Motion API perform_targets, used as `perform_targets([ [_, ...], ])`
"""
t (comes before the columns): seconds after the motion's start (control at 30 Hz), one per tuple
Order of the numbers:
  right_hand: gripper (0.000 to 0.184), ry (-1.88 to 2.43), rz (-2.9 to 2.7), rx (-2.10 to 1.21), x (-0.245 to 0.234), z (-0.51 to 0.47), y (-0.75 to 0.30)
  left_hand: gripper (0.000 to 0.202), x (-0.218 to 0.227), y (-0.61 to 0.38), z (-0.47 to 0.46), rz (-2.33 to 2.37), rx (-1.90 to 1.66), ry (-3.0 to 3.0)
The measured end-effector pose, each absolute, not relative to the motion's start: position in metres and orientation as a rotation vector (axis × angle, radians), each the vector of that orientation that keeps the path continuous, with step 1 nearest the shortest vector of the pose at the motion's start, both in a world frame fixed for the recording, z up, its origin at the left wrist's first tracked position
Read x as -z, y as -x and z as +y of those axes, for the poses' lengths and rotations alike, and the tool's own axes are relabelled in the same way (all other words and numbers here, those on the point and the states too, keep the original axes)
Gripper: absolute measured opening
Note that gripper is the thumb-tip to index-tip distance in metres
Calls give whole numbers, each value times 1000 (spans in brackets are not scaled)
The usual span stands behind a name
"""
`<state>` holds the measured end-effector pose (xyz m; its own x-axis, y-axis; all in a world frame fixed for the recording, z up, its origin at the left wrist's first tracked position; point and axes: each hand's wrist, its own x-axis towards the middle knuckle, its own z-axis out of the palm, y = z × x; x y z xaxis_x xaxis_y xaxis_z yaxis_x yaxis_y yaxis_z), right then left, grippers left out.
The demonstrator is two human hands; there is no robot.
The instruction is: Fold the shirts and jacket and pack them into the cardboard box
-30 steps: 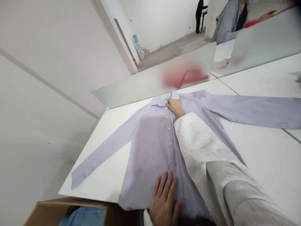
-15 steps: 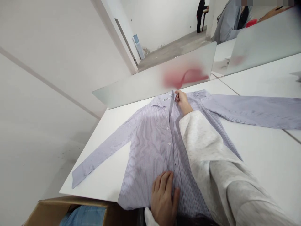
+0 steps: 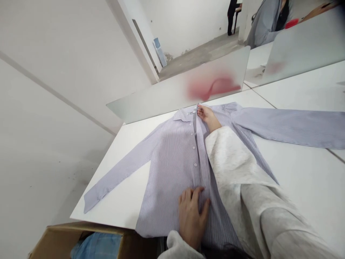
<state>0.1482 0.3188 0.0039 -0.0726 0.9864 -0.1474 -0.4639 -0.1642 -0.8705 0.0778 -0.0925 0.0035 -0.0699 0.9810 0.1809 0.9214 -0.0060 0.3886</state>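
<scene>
A white left wall (image 3: 51,154), crossed by 1 grey strip (image 3: 58,94), runs beside the white table (image 3: 118,190), whose top shows dark seams (image 3: 335,156) at right. 2 frosted partition panels (image 3: 161,93) stand along its far edge. Beyond lies a grey concrete floor (image 3: 199,55), with a blue-bottled water cooler (image 3: 160,53) near the white back wall (image 3: 185,25), stained low down. The light is soft.

a frosted panel (image 3: 151,99) is walling off the far edge of the table (image 3: 121,201), and the right arm (image 3: 242,172) is lying slantwise over the shirt (image 3: 172,172), blocking that side. between the left-side sleeve (image 3: 122,167) and the shirt's body, bare tabletop is leaving room.
</scene>
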Motion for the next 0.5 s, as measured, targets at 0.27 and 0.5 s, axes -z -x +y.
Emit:
perform_targets([
  [0.27, 13, 996, -875, -1594, -5, 305, -143, 30, -8, -74, -101, 1961, -643, -1921],
  [0.5, 10, 1079, -1177, -1542, 0, 300, -135, 52, -5, -56, -132, 1469, -697, -1122],
])
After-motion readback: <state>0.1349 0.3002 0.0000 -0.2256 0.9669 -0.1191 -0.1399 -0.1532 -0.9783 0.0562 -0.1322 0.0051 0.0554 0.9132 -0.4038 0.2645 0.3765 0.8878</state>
